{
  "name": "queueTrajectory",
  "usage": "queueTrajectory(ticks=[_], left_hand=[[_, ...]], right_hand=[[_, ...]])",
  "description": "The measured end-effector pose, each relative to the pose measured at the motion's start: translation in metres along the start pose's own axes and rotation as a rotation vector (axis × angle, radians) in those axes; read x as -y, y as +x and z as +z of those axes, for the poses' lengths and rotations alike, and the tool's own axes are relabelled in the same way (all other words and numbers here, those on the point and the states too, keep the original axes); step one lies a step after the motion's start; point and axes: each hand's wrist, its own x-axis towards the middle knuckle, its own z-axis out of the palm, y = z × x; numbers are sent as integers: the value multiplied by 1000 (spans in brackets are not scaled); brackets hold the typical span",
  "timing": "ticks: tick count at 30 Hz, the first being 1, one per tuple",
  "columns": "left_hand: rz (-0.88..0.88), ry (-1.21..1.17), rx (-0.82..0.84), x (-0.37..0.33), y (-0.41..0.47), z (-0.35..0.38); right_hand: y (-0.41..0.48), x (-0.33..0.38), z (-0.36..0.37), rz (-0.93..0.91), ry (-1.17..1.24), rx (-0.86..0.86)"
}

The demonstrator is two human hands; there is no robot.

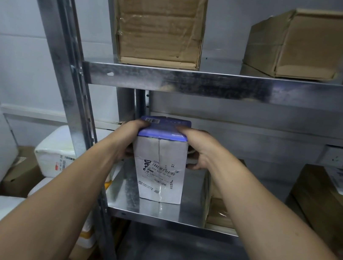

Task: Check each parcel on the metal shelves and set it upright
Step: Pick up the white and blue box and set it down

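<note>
At the centre of the frame, the left hand [130, 139] and right hand [200, 151] grip the sides of a white parcel [161, 170], standing it upright on the lower metal shelf [166, 215]. Next: let go, then check the cardboard box [219, 204] just right.

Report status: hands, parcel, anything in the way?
Both gripping white parcel: left hand, right hand, one per side. Parcel standing on end on lower metal shelf. A brown box sits close on its right.

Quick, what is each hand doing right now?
Left hand: closed, gripping the left side of the white parcel.
Right hand: closed, gripping the same parcel's right side.
</note>
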Motion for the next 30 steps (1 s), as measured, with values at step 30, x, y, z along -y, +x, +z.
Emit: queueTrajectory(ticks=[30], left_hand=[[-176, -64, 39, 117, 6, 3]], right_hand=[[54, -136, 29, 60, 127, 49]])
